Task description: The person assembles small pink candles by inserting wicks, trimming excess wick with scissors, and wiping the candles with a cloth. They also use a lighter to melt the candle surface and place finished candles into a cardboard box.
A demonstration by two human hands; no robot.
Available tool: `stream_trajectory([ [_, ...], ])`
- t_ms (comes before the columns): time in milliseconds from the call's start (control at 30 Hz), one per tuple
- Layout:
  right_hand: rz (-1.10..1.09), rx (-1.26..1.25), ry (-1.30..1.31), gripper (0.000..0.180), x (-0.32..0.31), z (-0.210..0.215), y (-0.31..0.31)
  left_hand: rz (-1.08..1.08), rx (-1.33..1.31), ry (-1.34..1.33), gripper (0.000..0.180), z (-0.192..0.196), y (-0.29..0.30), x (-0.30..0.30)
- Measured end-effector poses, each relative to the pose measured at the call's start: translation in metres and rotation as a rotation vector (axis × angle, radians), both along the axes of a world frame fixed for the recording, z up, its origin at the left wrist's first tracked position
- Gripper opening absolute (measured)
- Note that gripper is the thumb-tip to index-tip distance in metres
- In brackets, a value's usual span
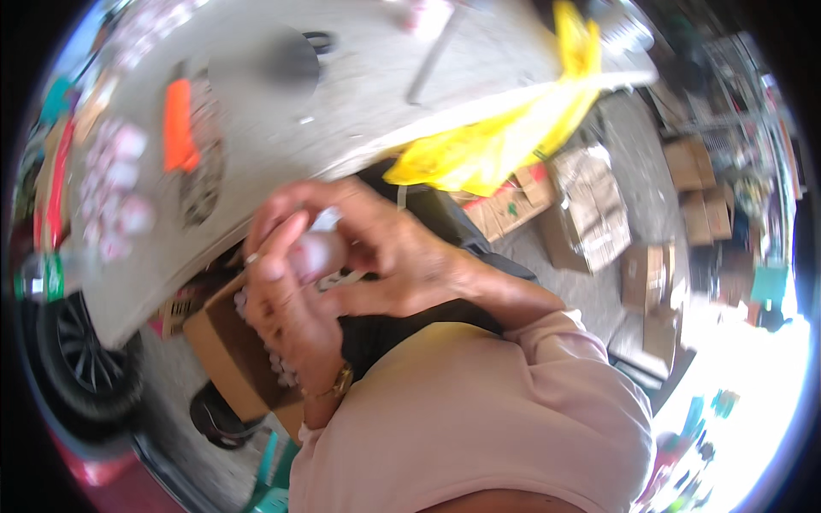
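Note:
Both my hands are raised in front of my chest, beside the table's near edge. Between them is a small whitish, translucent bottle (321, 256) with a pinkish tint, blurred by motion. My left hand (295, 308), with a gold-coloured band at the wrist, curls its fingers round the bottle's left side. From the right, my right hand (389, 248) closes its fingers and thumb on the bottle's other side. The bottle's far end is hidden by fingers. Below my left hand, an open cardboard box (224, 346) holds several small pale pieces, partly covered by my arm.
On the pale table (359, 111) lie an orange-handled cutter (178, 128), a blurred round grey thing (282, 64) and a cluster of small pinkish-white bottles (115, 188). A yellow plastic bag (496, 141) hangs over the edge. Cardboard boxes (586, 209) stand right; a car wheel (81, 355) is left.

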State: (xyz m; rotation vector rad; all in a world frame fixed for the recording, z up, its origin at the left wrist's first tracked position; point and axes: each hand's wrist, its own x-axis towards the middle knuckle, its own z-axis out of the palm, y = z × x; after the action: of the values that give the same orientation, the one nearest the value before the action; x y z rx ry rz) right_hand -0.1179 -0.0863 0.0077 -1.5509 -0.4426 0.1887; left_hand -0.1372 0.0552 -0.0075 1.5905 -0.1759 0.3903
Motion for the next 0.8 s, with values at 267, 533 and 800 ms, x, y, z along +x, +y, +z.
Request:
stream_trajectory([
  [267,0.095,-0.625,-0.436,0.038,-0.02,-0.045,-0.066,0.125,-0.069,0.015,0.029,0.021,0.026,-0.003],
  [533,-0.622,-1.428,-0.072,0.04,-0.035,-0.154,-0.286,0.303,-0.384,-0.22,0.027,0.052,0.145,0.012],
  [800,-1.144,-1.209,0.048,0.028,-0.02,-0.239,-0.381,0.826,-0.328,-0.477,0.021,0.06,0.236,-0.008],
])
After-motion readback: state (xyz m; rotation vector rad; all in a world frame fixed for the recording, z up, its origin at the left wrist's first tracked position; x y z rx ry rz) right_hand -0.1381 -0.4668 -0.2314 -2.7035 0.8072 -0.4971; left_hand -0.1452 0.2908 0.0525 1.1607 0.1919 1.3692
